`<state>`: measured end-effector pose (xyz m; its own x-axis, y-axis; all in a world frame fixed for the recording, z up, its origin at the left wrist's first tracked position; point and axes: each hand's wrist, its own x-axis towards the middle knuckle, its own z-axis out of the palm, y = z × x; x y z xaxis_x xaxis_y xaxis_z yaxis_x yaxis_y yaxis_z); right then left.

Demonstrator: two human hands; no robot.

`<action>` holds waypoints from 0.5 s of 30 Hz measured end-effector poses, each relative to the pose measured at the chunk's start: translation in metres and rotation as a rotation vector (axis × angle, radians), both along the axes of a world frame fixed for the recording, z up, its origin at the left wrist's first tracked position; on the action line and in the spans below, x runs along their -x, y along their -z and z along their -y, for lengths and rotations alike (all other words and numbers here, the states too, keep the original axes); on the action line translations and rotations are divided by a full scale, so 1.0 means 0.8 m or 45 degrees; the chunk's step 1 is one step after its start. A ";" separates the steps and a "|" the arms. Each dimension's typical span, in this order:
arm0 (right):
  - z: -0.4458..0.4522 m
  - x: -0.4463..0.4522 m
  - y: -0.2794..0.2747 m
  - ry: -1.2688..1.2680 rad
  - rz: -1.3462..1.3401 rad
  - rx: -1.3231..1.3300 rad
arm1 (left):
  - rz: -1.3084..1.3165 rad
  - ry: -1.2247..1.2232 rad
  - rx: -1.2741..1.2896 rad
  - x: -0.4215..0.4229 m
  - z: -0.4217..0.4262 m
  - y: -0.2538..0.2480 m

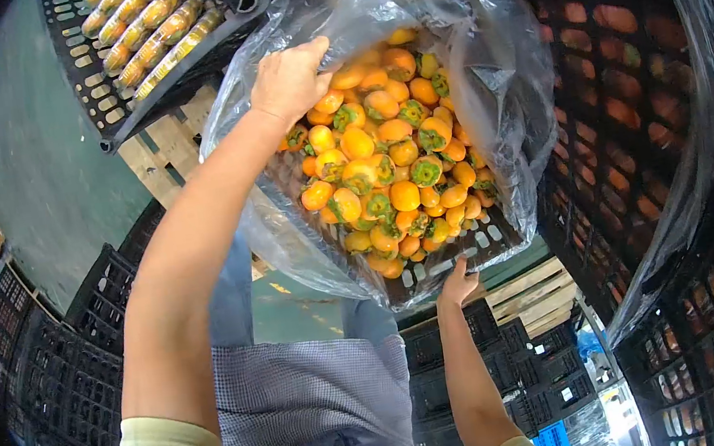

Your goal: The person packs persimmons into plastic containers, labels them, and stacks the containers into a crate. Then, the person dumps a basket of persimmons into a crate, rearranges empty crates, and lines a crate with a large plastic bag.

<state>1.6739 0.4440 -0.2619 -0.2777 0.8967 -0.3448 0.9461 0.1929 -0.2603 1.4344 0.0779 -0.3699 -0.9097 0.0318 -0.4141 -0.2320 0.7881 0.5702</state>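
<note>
Small white labels (567, 394) on stacked black plastic crates (476, 374) were too small to read. Green-capped orange persimmons (404, 194) lay in a clear plastic bag (508, 104) within a black slotted crate (490, 240). The left hand (293, 78) clenched the bag; the right hand (458, 284) touched the crate's near edge, finger closure unclear.

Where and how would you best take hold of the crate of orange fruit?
Probably by its stiff, slotted walls, one hand on each of two opposite sides, coming from outside. The fruit is heaped inside, and the plastic liner billows loosely, so it may slip.
</note>
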 end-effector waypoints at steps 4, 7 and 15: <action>-0.002 -0.005 -0.004 0.070 0.009 0.071 | -0.050 0.028 0.009 0.006 0.003 0.002; 0.017 0.010 0.003 0.274 -0.042 -0.057 | 0.029 0.110 0.011 0.013 0.003 0.012; -0.020 -0.009 0.015 0.264 -0.005 0.035 | -0.181 0.151 0.193 -0.006 -0.034 0.029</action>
